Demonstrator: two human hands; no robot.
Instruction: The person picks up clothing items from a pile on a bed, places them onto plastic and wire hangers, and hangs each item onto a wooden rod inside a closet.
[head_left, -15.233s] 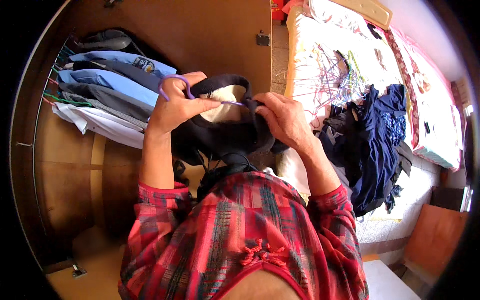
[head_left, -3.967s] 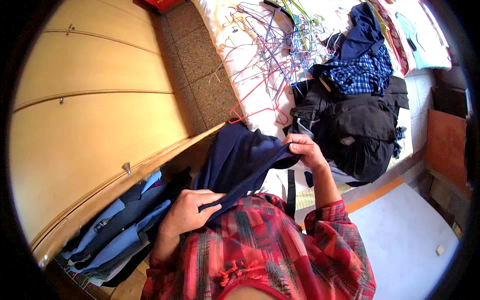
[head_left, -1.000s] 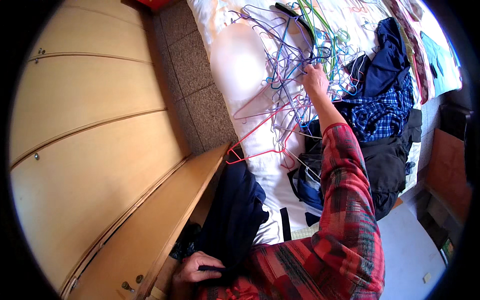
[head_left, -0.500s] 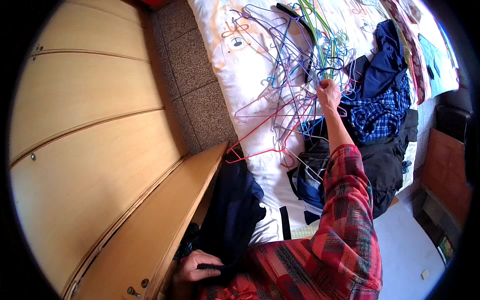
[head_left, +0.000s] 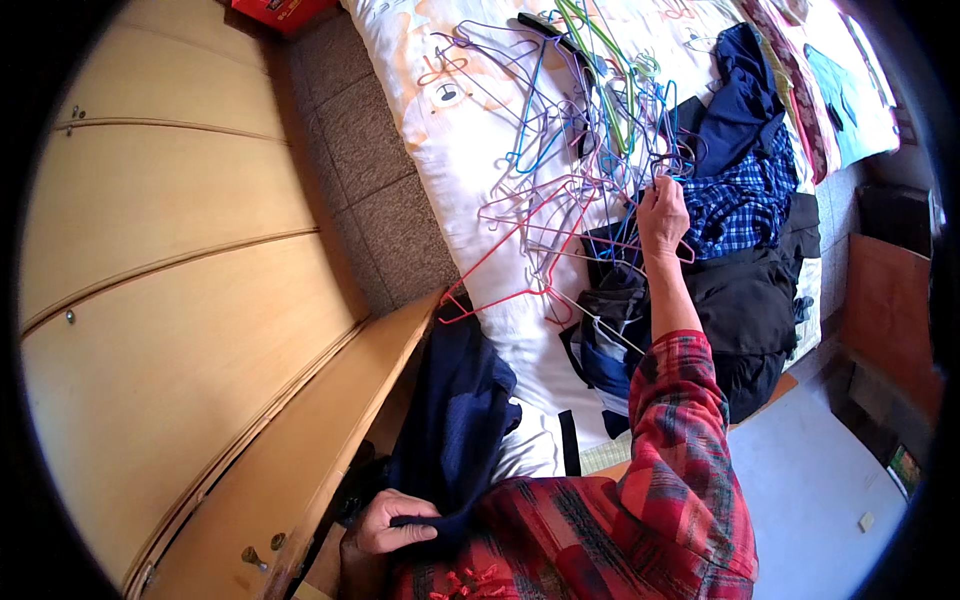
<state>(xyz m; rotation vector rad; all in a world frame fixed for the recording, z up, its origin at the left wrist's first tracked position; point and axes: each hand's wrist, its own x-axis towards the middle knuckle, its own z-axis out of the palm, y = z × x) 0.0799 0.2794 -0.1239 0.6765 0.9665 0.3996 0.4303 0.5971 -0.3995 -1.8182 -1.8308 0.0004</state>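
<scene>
My left hand [head_left: 395,522], at the bottom left, is closed on the edge of a dark navy garment [head_left: 450,405], which hangs beside the open cupboard door. Farther off, my right hand [head_left: 663,215] reaches over the bed with its fingers closed on a thin wire clothes hanger [head_left: 655,172] at the near right side of a tangled heap. Which hangers in the heap are hooked together I cannot tell. Purple, blue and green hangers [head_left: 625,110] lie in it, with a red hanger [head_left: 500,300] at its near left edge.
Right of the heap lie a blue checked shirt [head_left: 735,210], navy clothing [head_left: 740,100] and black clothes [head_left: 740,310] on the white patterned bed sheet [head_left: 440,170]. An open wooden cupboard door [head_left: 330,440] stands close on my left. A white surface [head_left: 810,480] is at the lower right.
My right hand has drawn slightly back toward me and to the right, and the hangers around it have shifted. My left hand keeps its hold on the navy garment. The view has turned slightly.
</scene>
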